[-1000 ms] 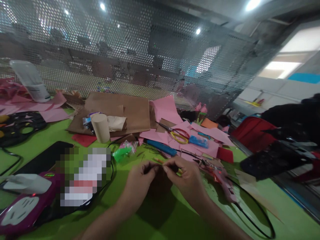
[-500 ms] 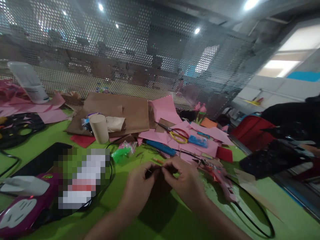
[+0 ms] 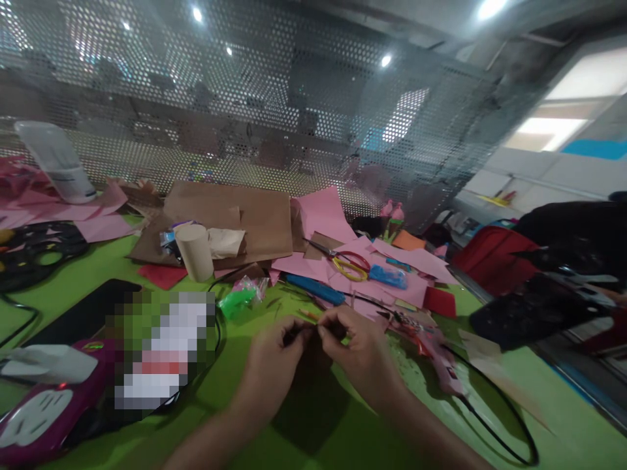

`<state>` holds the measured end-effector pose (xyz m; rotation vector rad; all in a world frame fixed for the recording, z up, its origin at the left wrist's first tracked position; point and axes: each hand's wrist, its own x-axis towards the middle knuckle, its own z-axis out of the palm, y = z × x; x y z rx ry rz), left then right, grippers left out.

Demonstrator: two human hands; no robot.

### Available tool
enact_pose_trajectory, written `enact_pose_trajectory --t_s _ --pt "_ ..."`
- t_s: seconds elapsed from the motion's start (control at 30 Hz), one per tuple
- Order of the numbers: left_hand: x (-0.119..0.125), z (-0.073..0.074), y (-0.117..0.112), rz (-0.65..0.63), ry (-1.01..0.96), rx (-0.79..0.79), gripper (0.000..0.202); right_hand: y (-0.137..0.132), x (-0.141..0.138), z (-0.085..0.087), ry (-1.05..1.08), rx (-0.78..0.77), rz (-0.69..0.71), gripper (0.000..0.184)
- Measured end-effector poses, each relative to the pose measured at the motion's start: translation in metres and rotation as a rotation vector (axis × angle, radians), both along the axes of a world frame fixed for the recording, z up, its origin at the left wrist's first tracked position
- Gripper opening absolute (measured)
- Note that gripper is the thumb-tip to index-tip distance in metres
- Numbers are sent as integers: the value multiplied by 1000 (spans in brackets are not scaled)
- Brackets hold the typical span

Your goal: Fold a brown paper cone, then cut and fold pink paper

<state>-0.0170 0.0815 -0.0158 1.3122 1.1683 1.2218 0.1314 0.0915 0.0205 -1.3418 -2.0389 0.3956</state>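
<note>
My left hand [image 3: 281, 352] and my right hand [image 3: 355, 349] are raised over the green table [image 3: 235, 450], fingertips almost meeting. Both are closed in a pinch, on something too small and dark to make out. Just beyond the fingertips lies a pencil [image 3: 308, 315], partly hidden by them. Behind it a blue-handled tool [image 3: 316, 288] rests on the table. To the right of my right hand lies a pink glue gun [image 3: 445, 365] with a black cord. A green item in clear plastic [image 3: 240, 297] sits beyond my left hand.
Scissors [image 3: 351, 266] and a blue packet [image 3: 388, 276] lie on pink paper [image 3: 326, 212]. A cardboard tube [image 3: 194, 252] stands by brown cardboard [image 3: 264, 219]. At left are a purple power strip [image 3: 36, 418], a black phone [image 3: 81, 313] and a clear bottle [image 3: 59, 163]. A person in black sits far right.
My hands stay nearly in place; the fingertips shift very slightly. The things on the table have not moved.
</note>
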Motion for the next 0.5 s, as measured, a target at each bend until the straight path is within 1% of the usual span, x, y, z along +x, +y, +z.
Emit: enact_pose_trajectory --t_s 0.17,0.5 --pt "1 0 0 26 -30 -1 18 2 -1 0 13 7 -13 9" --pt "1 1 1 26 -79 -15 18 1 -1 -2 12 39 -15 9"
